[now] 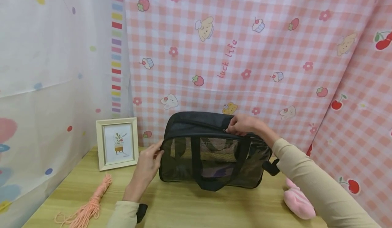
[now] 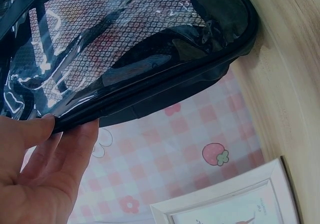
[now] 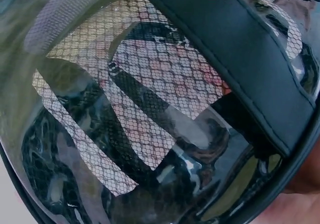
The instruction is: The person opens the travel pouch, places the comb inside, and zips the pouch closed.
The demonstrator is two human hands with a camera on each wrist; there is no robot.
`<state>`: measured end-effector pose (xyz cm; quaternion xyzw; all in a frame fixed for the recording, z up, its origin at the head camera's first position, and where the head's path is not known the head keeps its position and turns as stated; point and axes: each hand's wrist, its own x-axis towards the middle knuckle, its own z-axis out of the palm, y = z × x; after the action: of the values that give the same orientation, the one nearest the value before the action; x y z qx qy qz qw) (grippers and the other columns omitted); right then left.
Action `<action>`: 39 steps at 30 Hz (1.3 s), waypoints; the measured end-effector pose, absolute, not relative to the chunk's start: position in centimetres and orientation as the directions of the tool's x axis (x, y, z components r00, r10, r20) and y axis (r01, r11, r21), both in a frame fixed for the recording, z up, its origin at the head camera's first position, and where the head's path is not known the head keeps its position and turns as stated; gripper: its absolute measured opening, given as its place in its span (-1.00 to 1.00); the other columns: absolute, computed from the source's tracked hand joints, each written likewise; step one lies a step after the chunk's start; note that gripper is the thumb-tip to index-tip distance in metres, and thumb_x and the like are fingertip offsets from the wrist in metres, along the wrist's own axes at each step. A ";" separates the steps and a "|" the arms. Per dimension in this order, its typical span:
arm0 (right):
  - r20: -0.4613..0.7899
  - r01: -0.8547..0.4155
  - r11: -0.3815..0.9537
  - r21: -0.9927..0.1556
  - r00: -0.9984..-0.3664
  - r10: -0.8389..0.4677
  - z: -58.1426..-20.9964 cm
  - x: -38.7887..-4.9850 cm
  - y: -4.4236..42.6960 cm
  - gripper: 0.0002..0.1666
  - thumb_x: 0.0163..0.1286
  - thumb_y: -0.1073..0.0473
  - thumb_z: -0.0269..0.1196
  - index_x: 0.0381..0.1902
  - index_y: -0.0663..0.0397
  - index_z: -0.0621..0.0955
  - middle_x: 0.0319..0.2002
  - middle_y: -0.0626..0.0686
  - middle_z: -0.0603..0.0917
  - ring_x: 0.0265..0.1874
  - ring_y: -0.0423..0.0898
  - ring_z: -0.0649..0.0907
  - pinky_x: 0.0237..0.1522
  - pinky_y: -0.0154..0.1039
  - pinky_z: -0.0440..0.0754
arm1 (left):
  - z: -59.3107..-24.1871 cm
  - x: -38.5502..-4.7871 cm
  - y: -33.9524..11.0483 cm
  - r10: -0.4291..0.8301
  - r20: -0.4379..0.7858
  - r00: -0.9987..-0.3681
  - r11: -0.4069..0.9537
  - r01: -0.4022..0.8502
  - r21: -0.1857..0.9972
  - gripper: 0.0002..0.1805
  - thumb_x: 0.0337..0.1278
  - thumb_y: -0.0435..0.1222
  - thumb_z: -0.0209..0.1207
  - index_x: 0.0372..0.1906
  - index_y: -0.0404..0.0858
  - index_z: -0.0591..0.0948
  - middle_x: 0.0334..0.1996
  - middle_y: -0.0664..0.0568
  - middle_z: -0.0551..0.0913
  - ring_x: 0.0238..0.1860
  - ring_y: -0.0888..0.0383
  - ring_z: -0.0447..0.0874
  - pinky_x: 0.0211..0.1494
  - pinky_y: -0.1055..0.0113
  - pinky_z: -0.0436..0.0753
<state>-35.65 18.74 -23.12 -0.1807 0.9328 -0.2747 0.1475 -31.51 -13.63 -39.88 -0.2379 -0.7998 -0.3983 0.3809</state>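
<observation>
A black bag [image 1: 183, 163] with a clear front panel and hanging strap handles stands upright on the table. My left hand [image 1: 148, 163] holds its left edge; in the left wrist view the thumb lies on the clear front side and the fingers [image 2: 82, 151] go behind the black piping. At the top, my right hand [image 1: 243, 124] pinches the small zipper pull [image 1: 225, 130] right of the middle. The right wrist view is filled by the bag's clear panel [image 3: 65, 149] and a strap [image 3: 230, 59], with only a bit of the right hand [image 3: 300, 204] showing.
A cream picture frame [image 1: 133, 143] stands left of the bag. Nearer, at the left, lies a bundle of peach cord [image 1: 92, 200]. A pink plush-looking object [image 1: 298, 202] lies beside the right forearm. Checked cloth [image 1: 183, 34] hangs behind the wooden table [image 1: 171, 207].
</observation>
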 end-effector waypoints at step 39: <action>-0.067 -0.232 0.805 -0.547 -0.946 -0.318 -19.5 -35.0 20.4 -0.76 0.35 0.28 0.11 -0.50 0.29 0.55 -0.60 0.01 0.43 -0.63 -0.17 0.41 -0.52 -0.31 0.50 | -39.9 -31.4 -13.7 0.088 0.798 -0.597 0.562 0.691 0.454 -0.56 0.05 -0.62 0.22 0.09 -0.34 0.61 -0.20 -0.23 0.67 -0.32 -0.02 0.69 -0.34 0.26 0.69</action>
<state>-35.02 20.35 -19.52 -0.1452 0.9467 -0.2768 0.0780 -31.43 -13.70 -39.91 -0.2439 -0.7992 -0.3995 0.3772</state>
